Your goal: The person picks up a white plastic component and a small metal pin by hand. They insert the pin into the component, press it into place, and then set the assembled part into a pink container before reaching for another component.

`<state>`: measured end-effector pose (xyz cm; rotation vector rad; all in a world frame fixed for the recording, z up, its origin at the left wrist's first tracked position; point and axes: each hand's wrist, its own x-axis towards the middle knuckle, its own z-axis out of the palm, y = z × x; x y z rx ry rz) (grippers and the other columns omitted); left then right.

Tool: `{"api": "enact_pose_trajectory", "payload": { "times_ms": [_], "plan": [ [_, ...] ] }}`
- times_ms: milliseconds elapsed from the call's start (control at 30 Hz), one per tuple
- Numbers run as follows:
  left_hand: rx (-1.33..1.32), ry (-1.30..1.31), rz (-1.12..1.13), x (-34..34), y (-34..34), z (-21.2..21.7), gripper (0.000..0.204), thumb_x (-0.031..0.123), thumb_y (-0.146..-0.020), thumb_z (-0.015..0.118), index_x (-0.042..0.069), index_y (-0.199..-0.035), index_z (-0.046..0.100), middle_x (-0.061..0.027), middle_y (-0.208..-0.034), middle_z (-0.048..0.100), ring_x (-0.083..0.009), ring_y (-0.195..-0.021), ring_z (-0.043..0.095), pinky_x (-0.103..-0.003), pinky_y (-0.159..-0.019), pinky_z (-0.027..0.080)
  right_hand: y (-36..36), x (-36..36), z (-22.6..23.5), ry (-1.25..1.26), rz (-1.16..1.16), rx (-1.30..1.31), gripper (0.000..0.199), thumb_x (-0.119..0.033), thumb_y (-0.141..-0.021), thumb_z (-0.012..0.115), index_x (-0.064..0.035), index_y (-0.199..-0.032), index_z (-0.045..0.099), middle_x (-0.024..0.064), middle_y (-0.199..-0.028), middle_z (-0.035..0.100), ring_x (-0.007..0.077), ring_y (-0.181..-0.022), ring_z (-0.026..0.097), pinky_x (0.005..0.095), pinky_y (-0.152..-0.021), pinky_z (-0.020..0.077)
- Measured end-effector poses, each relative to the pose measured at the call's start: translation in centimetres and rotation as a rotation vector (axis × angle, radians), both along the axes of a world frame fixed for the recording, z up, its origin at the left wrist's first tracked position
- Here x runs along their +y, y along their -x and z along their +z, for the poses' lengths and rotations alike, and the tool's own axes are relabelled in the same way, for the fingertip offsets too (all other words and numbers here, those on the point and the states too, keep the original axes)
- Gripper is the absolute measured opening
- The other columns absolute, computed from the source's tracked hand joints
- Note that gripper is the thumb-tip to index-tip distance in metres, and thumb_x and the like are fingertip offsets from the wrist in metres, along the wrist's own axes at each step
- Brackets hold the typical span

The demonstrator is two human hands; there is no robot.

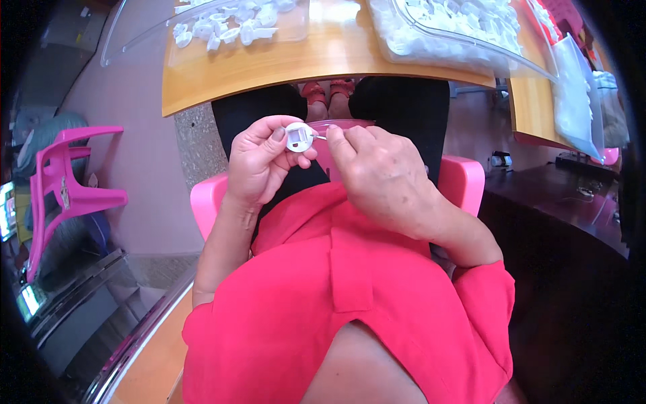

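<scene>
My left hand [259,161] pinches a small round white plastic part [299,137] with a square opening, held over my lap between thumb and fingers. My right hand [380,175] grips a thin metal piece [319,137] whose tip touches the right side of the white part. Both hands meet above a pink container [336,125] resting on my lap. I sit on a pink plastic chair [464,182] and wear a red top.
A wooden table edge [269,74] lies ahead. On it stand a clear tray [155,34] with several white plastic parts at left and a clear tray [457,40] full of white parts at right. Clear bags [575,94] sit far right. A pink chair [67,182] stands at left.
</scene>
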<state>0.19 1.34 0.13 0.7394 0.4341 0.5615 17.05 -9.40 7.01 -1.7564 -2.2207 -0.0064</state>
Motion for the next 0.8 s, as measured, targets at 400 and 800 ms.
{"api": "enact_pose_trajectory", "payload": {
  "times_ms": [400,800],
  "plan": [
    [0.158,-0.321,0.147,-0.7,-1.1,2.5,0.023,0.008,-0.096,0.050,-0.006,-0.112,0.055,-0.0214,-0.106,0.063,-0.0245,-0.085,0.065,-0.034,-0.075,0.055,0.5,-0.6,0.8,0.010,-0.122,0.128,0.017,-0.008,-0.075,0.058,0.0025,-0.089,0.057,0.0104,-0.069,0.057,0.0227,-0.063,0.061,0.0329,-0.051,0.0502],
    [0.876,-1.739,0.597,16.8,-6.6,16.9,0.027,0.011,-0.084,0.068,0.000,-0.108,0.065,-0.0148,-0.120,0.060,-0.0261,-0.110,0.059,-0.034,-0.092,0.046,-3.4,-2.7,-3.3,0.133,-0.155,0.255,0.012,-0.007,-0.073,0.055,0.0011,-0.081,0.059,0.0176,-0.075,0.065,0.0298,-0.070,0.067,0.0384,-0.062,0.0549]
  ]
}}
